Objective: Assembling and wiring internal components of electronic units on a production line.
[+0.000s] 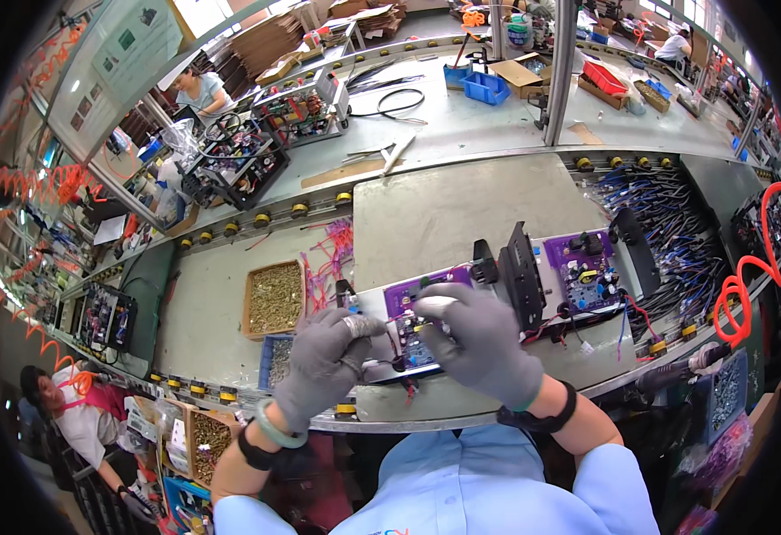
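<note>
Both my hands wear grey gloves with white wrapping on a finger. My left hand (326, 358) is closed, thumb and fingertips pressed together, near the left end of a purple circuit board (397, 299); what it pinches, if anything, is too small to make out. Over that board hovers my right hand (484, 343), its fingers bent and the thumb apart from the index finger, with nothing visible between them. Part of the board is covered by this hand. An upright black panel (522, 272) stands just right of it, and beyond that lies a second purple circuit board (580, 272).
A carton of brass-coloured small parts (275, 299) and a blue bin (275, 359) sit left of my hands. Pink-red wires (339, 250) lie behind; bundled dark cables (662, 223) fill the right. An orange coiled hose (738, 299) hangs there. Another person (83, 415) sits at lower left.
</note>
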Available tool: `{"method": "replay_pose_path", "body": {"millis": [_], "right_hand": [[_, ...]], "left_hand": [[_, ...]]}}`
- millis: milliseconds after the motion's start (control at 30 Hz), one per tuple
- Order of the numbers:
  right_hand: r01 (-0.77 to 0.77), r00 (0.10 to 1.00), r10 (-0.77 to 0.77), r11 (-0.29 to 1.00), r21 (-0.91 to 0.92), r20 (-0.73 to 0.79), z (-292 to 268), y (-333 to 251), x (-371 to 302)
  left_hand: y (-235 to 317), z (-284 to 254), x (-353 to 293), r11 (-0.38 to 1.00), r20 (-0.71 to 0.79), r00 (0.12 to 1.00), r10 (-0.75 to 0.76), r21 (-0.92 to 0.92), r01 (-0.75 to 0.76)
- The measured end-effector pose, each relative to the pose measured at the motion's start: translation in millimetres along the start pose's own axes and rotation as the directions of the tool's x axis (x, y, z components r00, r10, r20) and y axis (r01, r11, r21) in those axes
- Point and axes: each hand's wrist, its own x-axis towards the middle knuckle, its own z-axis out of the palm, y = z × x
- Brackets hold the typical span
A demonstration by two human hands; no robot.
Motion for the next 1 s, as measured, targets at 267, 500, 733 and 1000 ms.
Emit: {"method": "replay_pose_path", "body": {"millis": [267, 500, 733, 1000], "right_hand": [[-0.096, 0.940, 0.121, 0.991, -0.095, 0.319, 74, -4, 15], [-0.047, 0.858, 0.023, 0.998, 0.034, 0.514, 58, 0, 41], [-0.018, 0.954, 0.117, 0.942, -0.335, 0.277, 85, 16, 51], [0.126, 0.955, -0.001, 0.907, -0.402, 0.298, 108, 27, 40]], "left_hand": [[-8, 14, -20, 0.896, -0.291, 0.953, 0.089, 0.441, 0.050], [-15, 7, -21, 0.759, -0.191, 0.916, 0.352, 0.631, -0.160], [-43, 32, -23, 0.913, -0.276, 0.890, -0.362, -0.295, 0.280], [-48, 24, -25, 0.755, 0.121, 0.763, -0.635, -0.111, 0.646]]}}
